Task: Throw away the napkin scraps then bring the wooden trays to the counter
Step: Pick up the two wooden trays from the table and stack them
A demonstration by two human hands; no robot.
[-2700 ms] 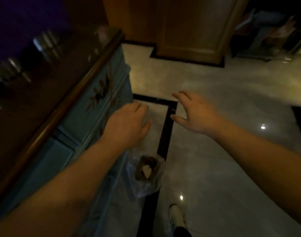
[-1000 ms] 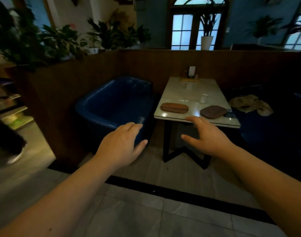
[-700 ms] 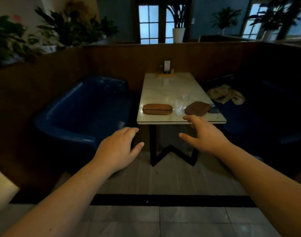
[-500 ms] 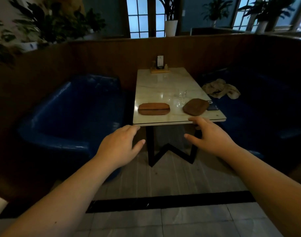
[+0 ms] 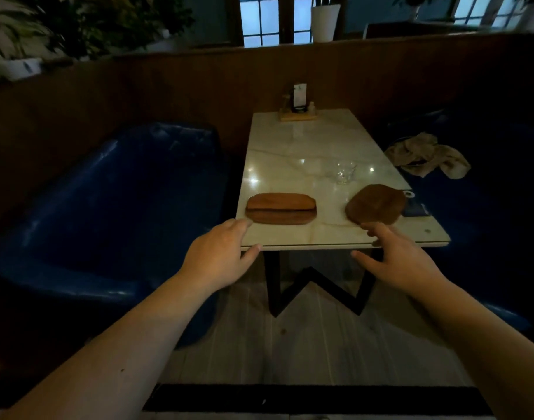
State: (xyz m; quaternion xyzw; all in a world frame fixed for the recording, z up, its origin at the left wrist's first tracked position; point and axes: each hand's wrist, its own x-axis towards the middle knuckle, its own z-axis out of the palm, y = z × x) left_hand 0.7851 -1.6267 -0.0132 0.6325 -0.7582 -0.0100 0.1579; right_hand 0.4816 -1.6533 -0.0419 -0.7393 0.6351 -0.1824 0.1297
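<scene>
At the near edge of the marble table (image 5: 305, 165), both hands are empty with fingers loosely spread. Left hand (image 5: 217, 259) reaches toward the oblong wooden tray (image 5: 281, 208), fingertips just short of it. Right hand (image 5: 396, 256) reaches toward the darker rounded wooden tray (image 5: 376, 204) near a glass (image 5: 344, 172); contact cannot be told

Two trays lie on the near end of the counter (image 5: 290, 147), one tray (image 5: 281, 208) at the left and the other tray (image 5: 375, 204) at the right, well apart. A glass (image 5: 344, 172) stands just behind the right one, and a stand (image 5: 298, 107) sits at the far end against the wall. Seats flank the counter, with a cloth (image 5: 426, 156) lying on the right seat (image 5: 487, 192); the left hand (image 5: 218, 259) and right hand (image 5: 396, 257) hang before the near edge.
</scene>
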